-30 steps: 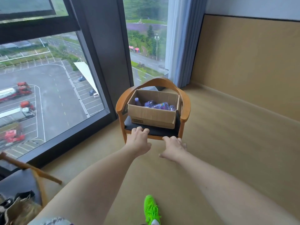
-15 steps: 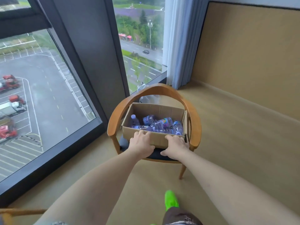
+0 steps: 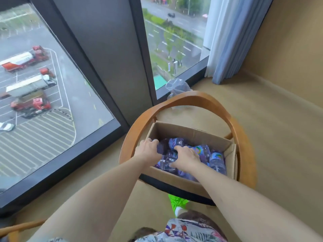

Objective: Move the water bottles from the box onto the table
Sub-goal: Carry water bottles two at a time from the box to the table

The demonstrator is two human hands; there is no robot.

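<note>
Both arms reach into the open brown cardboard box (image 3: 190, 135); left hand (image 3: 147, 151) and right hand (image 3: 186, 158) each curl around purple-labelled clear plastic water bottles (image 3: 216, 160).

Both hands now inside the cardboard box (image 3: 190, 132), off its near wall: left hand (image 3: 147, 149) curled round a bottle (image 3: 172, 143) at the far left, right hand (image 3: 186, 157) down among the water bottles (image 3: 216, 159). Chair (image 3: 244, 137) nearer, seen from above.

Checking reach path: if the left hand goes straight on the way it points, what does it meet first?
Probably the purple-labelled bottle that the left hand already touches; past it, the box's far wall. Depth unclear.
</note>
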